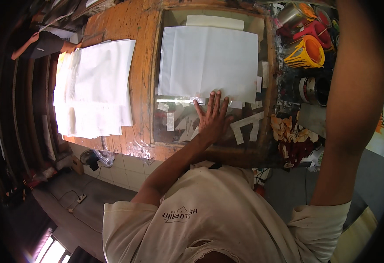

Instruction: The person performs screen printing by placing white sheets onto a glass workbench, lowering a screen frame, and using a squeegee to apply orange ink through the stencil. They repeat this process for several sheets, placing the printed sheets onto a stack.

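Observation:
My left hand (pixel 214 115) lies with fingers spread on a glass panel (pixel 181 115) set in a wooden frame. Its fingertips rest at the near edge of a white sheet (pixel 209 61), which lies flat on the glass. Strips of pale tape (pixel 249 122) are stuck on the glass around the sheet. Another white piece (pixel 216 21) shows past its far edge. My right arm (pixel 354 96) stretches up along the right side and leaves the picture at the top, so the right hand is out of sight.
A stack of white sheets (pixel 102 87) sits on the wooden table (pixel 139 57) to the left. Paint-smeared cans, one an orange-yellow tub (pixel 308 51), crowd the right side, with crumpled stained rags (pixel 295 140) nearer me. At the far left another person's arm (pixel 25 46) shows.

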{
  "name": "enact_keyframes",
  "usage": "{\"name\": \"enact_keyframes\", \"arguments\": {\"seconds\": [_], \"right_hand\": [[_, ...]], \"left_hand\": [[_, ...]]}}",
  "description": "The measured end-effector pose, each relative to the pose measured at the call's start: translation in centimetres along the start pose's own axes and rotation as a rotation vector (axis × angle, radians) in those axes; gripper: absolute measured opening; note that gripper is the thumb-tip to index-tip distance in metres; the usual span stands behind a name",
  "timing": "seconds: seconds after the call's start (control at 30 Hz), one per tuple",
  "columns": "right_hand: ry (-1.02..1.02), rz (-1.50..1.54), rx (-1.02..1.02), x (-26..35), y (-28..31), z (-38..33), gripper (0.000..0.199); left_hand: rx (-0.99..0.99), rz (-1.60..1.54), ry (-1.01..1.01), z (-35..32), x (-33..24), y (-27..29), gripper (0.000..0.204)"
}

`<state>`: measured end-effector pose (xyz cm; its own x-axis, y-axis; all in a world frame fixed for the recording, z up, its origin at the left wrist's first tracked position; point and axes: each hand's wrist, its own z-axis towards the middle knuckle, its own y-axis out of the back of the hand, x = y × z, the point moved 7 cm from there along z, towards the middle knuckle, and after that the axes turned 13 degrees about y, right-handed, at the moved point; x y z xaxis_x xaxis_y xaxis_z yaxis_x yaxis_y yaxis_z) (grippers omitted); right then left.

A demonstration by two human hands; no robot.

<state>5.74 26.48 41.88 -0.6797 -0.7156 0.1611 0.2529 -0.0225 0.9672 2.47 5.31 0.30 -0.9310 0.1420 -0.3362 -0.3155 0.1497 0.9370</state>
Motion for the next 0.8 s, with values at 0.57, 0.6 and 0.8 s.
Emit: {"name": "enact_keyframes", "arguments": {"seconds": [0.57,0.6,0.8], "right_hand": [[-0.005,0.009,0.001,0.36,-0.32,0.12,0.031],[-0.007,0.010,0.002,0.34,-0.39,0.12,0.031],[0.000,0.012,-0.003,0.41,-0.46,0.31,0.032]], "left_hand": [[0.059,-0.022,0.023,0.24,0.15,-0.22,0.069],[0.057,-0.020,0.024,0.24,0.14,-0.21,0.069],[0.039,-0.008,0.023,0.19,0.19,-0.25,0.069]]}}
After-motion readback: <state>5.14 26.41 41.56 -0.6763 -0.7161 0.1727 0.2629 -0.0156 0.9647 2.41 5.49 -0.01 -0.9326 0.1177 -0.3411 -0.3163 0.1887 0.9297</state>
